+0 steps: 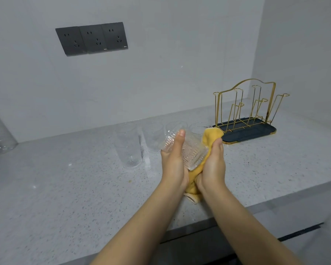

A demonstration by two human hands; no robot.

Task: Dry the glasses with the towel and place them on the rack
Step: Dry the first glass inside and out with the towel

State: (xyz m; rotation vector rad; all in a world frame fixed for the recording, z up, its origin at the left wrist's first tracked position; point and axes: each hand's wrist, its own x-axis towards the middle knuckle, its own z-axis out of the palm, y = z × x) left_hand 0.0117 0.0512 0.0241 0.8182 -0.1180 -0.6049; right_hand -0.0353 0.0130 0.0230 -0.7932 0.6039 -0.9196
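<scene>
A clear ribbed glass (183,150) is gripped tilted above the speckled grey tabletop (65,188) by the left hand (173,159); the yellow cloth towel (211,138) is clutched against it by the right hand (213,163), near the gold wire rack (245,109).

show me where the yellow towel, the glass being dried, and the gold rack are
yellow towel (210,137): head view, on the bunched upper fold.
glass being dried (191,150): head view, on its ribbed side wall.
gold rack (237,109): head view, on a wire prong.
</scene>
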